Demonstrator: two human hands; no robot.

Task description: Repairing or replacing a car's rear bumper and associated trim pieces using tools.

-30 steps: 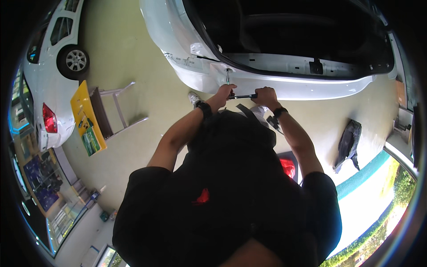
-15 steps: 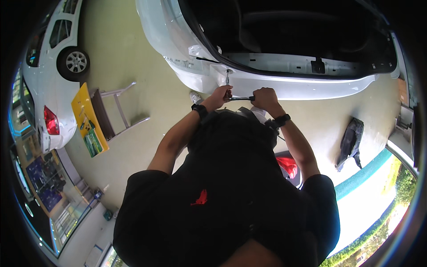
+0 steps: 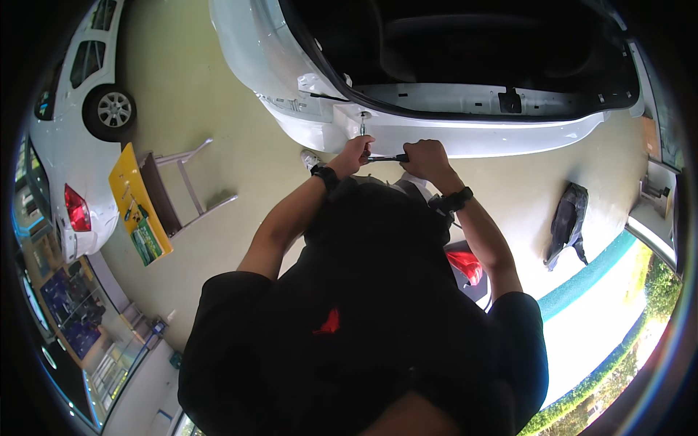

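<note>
At upper centre, the left hand (image 3: 354,154) wraps the wrench (image 3: 389,158) near its head, the right hand (image 3: 427,157) its handle; its shaft (image 3: 363,128) reaches the car (image 3: 480,138). Seemingly a turning step; the next pull needs steady alignment.

The head view looks downward; it's fisheye-wide.

The wrench's (image 3: 385,158) near joint is hidden by the left fingers (image 3: 356,148), its grip end by the right fingers (image 3: 413,149). The open white car (image 3: 480,136) runs past the top edge. Small items (image 3: 131,211) on the yellow surface (image 3: 122,171) are too tiny to tell.
</note>
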